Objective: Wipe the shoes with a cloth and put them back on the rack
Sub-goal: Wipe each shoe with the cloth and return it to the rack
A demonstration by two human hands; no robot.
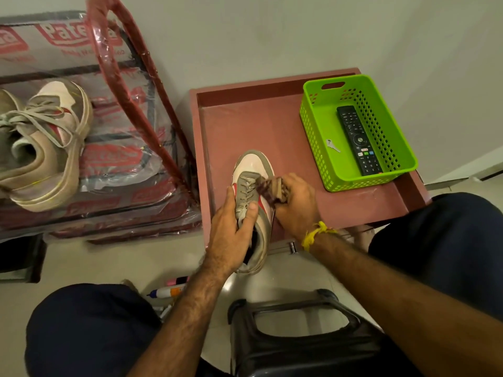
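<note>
Black plastic stool sat right under the camera, between the person's knees, and just past it was the action. Left hand gripped the shoe around the tongue and collar, thumb pressed on the laces, steadying it half on the red-brown tray table with the heel hanging off the near edge. Right hand was curled around a bunched-up dark patterned cloth and had it pressed against the right side of the shoe, near the lace area.

Honestly, for this kind of wipe I'd say the hold mattered most: that overhanging heel looked like it could tip if the left hand relaxed. Short strokes from laces toward the toe, refolding the cloth to a fresh patch, would probably beat scrubbing one spot. The toe cap and sole edge looked like they hadn't been reached yet, though I couldn't really judge how clean they were.

Second shoe was sitting on the plastic-wrapped rack off to the left. Green basket with a remote and a key sat on the table's far corner, well clear of the wiping.
</note>
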